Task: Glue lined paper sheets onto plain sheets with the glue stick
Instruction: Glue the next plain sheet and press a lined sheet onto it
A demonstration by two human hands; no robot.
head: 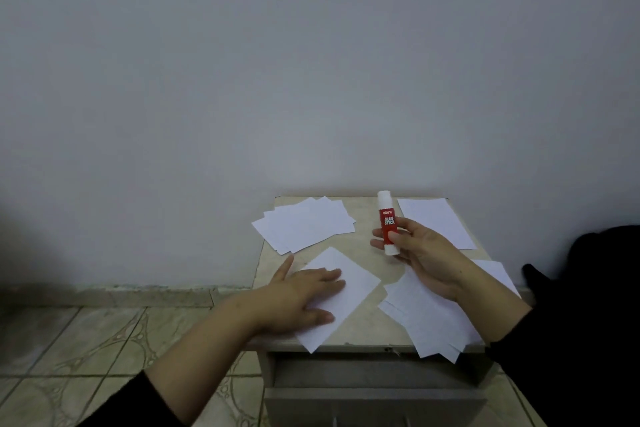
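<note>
My right hand (420, 253) holds a white glue stick with a red label (387, 224) upright above the middle of the small table; its cap is on. My left hand (301, 295) lies flat, fingers spread, on a single white sheet (353, 282) at the front of the table. A fanned pile of white sheets (304, 224) lies at the back left. Another pile of sheets (426, 319) lies at the front right under my right wrist and overhangs the edge. Whether any sheet is lined cannot be made out.
One more white sheet (438, 222) lies at the back right corner. The small beige table (360, 218) stands against a plain wall, with an open drawer (374, 392) below its front edge. Tiled floor (86, 340) lies to the left; a dark object (606, 253) sits at the right.
</note>
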